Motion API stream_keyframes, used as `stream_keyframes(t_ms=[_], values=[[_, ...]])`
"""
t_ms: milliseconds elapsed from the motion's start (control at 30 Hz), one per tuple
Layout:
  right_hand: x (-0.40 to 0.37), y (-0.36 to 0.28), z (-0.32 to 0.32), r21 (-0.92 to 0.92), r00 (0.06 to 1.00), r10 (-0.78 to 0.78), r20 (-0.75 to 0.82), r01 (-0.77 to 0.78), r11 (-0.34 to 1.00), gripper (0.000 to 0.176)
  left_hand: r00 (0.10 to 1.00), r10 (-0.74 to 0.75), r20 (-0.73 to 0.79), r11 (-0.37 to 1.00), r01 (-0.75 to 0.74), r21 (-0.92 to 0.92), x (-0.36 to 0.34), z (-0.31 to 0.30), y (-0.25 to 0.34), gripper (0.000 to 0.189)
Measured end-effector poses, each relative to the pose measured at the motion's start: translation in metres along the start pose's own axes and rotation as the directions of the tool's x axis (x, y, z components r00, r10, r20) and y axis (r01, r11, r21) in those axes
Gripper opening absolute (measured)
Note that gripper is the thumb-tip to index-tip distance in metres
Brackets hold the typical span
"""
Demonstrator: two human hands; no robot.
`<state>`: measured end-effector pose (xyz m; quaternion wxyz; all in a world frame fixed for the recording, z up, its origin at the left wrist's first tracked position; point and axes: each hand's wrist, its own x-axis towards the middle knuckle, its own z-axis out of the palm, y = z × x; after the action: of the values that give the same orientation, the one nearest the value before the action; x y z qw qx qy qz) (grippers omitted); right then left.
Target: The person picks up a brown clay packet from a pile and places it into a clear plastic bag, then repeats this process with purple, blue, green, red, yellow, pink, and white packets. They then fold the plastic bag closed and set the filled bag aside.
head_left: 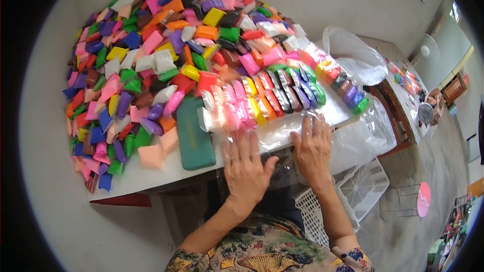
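Largest item: the white-topped desk [164,172], bearing on its left and far side a broad, loose heap of coloured packets [146,63] in pink, orange, blue, green, purple, yellow, white, brown and black. At its right end, crumpled clear bags [358,63] lie in view, one spilling down over the side. Below them are white perforated baskets [363,191]; right of these, a stool with a pink seat [423,200]. A second surface bearing coloured items [406,81] stands beyond.

In front of the heap, sorted packets [264,95] lie side by side in close rows, running from pale peach through pink, yellow, orange, red, black and blue to green. A clear plastic sheet or bag [275,133] extends from their near side; whether it encloses them cannot be told. A further line of packets [348,90] lies to their right. A dark green case [194,136] lies just left of the rows.

Left hand [245,168] and right hand [311,151]: both palm down, fingers extended, unclenched, resting on the clear plastic at the near edge of the rows; neither grips a packet.
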<state>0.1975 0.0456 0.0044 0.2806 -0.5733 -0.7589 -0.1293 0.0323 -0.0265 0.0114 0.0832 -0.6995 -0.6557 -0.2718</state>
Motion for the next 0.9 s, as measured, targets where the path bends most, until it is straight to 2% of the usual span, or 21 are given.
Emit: stream_keyframes(t_ms=[100,333,500,533,633,733,767,867,900], values=[[0.001,0.001,0.001,-0.008,1.0,0.001,0.01,-0.001,1.0,0.059,1.0,0.017,-0.002,0.993,-0.017,0.117,0.002,-0.004,-0.009,0.066],[-0.004,0.006,-0.002,0.0,0.999,-0.027,-0.02,0.027,1.0,0.06,0.999,0.032,-0.023,0.997,-0.03,0.065,0.002,-0.006,-0.018,0.059],[-0.005,0.004,-0.003,0.018,0.999,-0.023,-0.026,0.024,1.0,0.058,0.993,0.112,-0.039,0.992,-0.11,0.066,-0.001,-0.007,-0.012,0.057],[-0.005,0.003,-0.003,0.011,1.0,-0.022,-0.015,0.022,1.0,0.058,0.989,0.138,-0.046,0.989,-0.135,0.056,-0.001,-0.006,-0.009,0.057],[-0.004,0.002,-0.004,0.007,1.0,-0.011,0.016,0.011,1.0,0.055,0.964,0.264,0.016,0.957,-0.26,-0.125,0.009,-0.004,0.004,0.052],[-0.005,0.008,0.0,-0.014,0.999,-0.049,0.025,0.049,0.999,0.053,0.903,0.428,0.031,0.889,-0.414,-0.196,0.03,0.01,0.016,0.049],[-0.005,0.01,-0.001,0.005,0.998,-0.053,0.033,0.053,0.999,0.052,0.888,0.458,0.037,0.879,-0.447,-0.165,0.034,0.019,0.019,0.053],[-0.002,0.017,-0.004,0.048,0.997,-0.067,0.044,0.065,0.997,0.049,0.914,0.403,0.04,0.882,-0.376,-0.284,0.046,0.032,0.024,0.059],[-0.002,0.017,-0.005,0.058,0.997,-0.07,0.039,0.067,0.996,0.048,0.916,0.399,0.046,0.889,-0.374,-0.266,0.047,0.031,0.023,0.061]])
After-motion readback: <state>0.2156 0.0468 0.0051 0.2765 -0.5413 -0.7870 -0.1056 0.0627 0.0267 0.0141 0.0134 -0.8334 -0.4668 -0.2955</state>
